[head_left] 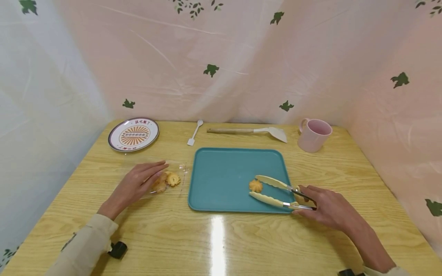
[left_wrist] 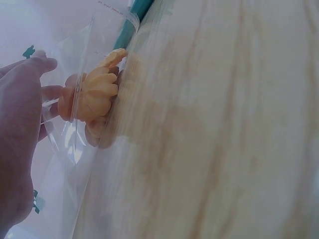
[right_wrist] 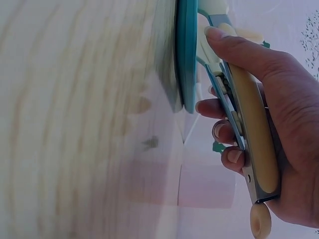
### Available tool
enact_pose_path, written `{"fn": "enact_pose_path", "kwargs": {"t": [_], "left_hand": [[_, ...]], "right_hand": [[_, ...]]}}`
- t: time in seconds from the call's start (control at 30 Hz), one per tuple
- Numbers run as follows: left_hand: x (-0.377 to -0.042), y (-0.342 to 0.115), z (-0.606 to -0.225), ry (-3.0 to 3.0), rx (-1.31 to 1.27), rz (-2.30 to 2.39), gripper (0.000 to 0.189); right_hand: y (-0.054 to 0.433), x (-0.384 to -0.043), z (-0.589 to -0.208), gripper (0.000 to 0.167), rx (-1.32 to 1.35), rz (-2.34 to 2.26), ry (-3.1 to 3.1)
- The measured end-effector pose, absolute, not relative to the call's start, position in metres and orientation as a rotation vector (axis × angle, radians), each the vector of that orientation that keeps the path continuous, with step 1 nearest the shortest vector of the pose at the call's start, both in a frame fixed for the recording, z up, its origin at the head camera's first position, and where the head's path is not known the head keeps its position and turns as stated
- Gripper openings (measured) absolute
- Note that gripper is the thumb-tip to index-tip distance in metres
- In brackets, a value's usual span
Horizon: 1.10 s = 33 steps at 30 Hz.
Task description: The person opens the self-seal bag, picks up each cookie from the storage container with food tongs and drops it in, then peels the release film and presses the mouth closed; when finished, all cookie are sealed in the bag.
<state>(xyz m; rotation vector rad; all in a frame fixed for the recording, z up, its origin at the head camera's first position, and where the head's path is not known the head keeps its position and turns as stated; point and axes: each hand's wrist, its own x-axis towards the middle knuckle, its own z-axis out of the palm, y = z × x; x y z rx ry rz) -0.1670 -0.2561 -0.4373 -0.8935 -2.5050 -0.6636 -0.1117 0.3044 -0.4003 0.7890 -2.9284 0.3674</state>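
Grasping the tongs point(head_left: 271, 181), the right hand point(head_left: 329, 207) has its fingers curled round the handles, thumb on one side and the other fingers on the opposite side. Ahead of those fingers the two cream tips stand spread apart over the blue-green tray point(head_left: 224, 176), one to each side of a single flower-shaped cookie point(head_left: 256, 186) lying on it; whether the tips touch it is hard to tell.

The left hand point(head_left: 138, 178) reaches from the tray's other side, its fingers fairly straight and touching a clear bag point(left_wrist: 107, 35); whether they pinch the plastic cannot be told. More cookies point(head_left: 173, 179) sit just beside and beneath these fingers, at the bag.

Farther out on the wooden surface point(head_left: 165, 237), a patterned plate point(head_left: 134, 135) lies beyond the left fingers, and a pink mug point(head_left: 312, 137) stands upright beyond the right ones. Between plate and mug are a small white utensil point(head_left: 195, 133) and a wooden-handled turner point(head_left: 231, 130).
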Motion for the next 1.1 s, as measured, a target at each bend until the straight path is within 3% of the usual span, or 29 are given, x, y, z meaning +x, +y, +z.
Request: {"fn": "enact_pose_path", "kwargs": {"t": [0.5,1.1], "left_hand": [[-0.1674,-0.2564,-0.4371,-2.514,-0.899,-0.66,0.043],[-0.1678,-0.2559,-0.4365,-2.495,-0.918,-0.653,0.045]], "right_hand": [[0.3013,-0.1081,-0.3995,0.062,0.795,0.302,-2.9],[0.2977,-0.1135,-0.4073,0.05,0.915,0.259,-2.732]]}}
